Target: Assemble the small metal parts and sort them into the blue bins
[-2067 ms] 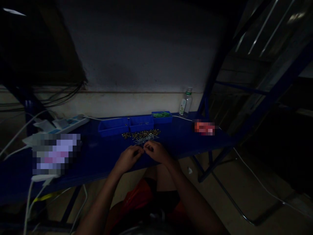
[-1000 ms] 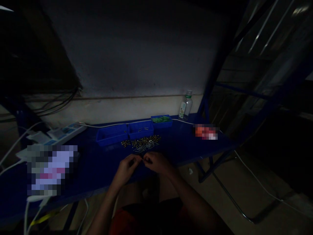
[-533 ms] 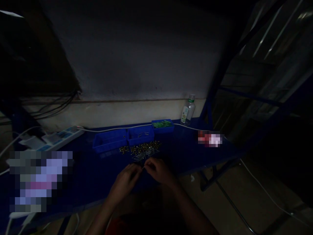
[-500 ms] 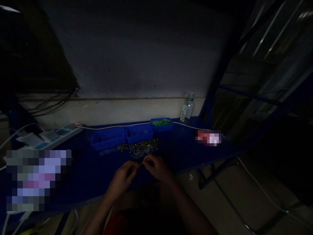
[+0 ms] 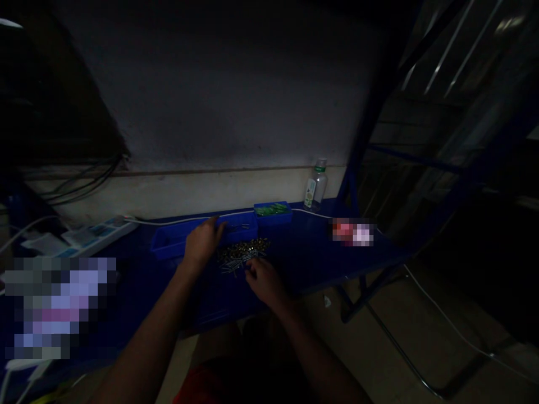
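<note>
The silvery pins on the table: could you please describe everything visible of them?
The silvery pins look slim, straight and metallic, lying loose and crisscrossed on the blue table, on the near side of the brass-coloured pieces. The right hand is close by; contact is too dark to tell.

The left arm (image 5: 158, 320) reaches farther forward, the left hand (image 5: 202, 242) back upward, thumb apart from the fingers; the right arm (image 5: 307, 345) slants inward, the right hand (image 5: 264, 280) loosely curled.
</note>
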`<state>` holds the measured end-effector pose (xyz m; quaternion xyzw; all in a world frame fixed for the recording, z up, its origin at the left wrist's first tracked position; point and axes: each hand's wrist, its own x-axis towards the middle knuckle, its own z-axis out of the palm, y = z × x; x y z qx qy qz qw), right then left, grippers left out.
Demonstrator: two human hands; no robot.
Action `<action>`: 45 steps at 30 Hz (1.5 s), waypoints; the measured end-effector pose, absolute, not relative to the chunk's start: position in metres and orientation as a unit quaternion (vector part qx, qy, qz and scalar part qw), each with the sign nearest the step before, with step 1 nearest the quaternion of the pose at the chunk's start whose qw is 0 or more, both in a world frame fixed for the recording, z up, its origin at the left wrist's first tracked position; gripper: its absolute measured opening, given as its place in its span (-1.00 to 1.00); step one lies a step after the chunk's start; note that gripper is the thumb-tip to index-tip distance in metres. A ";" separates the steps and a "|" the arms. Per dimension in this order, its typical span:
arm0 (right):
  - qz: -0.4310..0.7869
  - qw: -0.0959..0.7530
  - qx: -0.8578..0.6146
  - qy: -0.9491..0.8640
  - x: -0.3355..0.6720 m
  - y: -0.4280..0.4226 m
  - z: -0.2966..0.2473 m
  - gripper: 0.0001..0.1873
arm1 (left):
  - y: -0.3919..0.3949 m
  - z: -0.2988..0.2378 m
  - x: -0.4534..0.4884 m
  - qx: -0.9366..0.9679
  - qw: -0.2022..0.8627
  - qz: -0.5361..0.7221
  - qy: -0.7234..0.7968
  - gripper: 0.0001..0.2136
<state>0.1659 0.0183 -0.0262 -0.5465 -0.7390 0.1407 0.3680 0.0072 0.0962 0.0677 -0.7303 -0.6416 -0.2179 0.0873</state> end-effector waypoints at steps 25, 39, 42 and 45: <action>0.109 0.336 -0.512 -0.783 0.169 0.015 -0.029 -0.83 | 0.075 0.005 -0.070 -0.812 -0.003 -0.140 -0.566 -0.69; 0.110 0.333 -0.515 -0.782 0.168 0.009 -0.022 -0.86 | 0.051 0.002 -0.055 -0.755 0.065 -0.165 -0.631 -0.66; 0.117 0.330 -0.516 -0.782 0.168 0.008 -0.020 -0.86 | 0.055 0.001 -0.058 -0.777 0.049 -0.156 -0.608 -0.69; 0.112 0.331 -0.518 -0.781 0.168 0.009 -0.020 -0.86 | 0.054 0.002 -0.058 -0.778 0.066 -0.153 -0.606 -0.69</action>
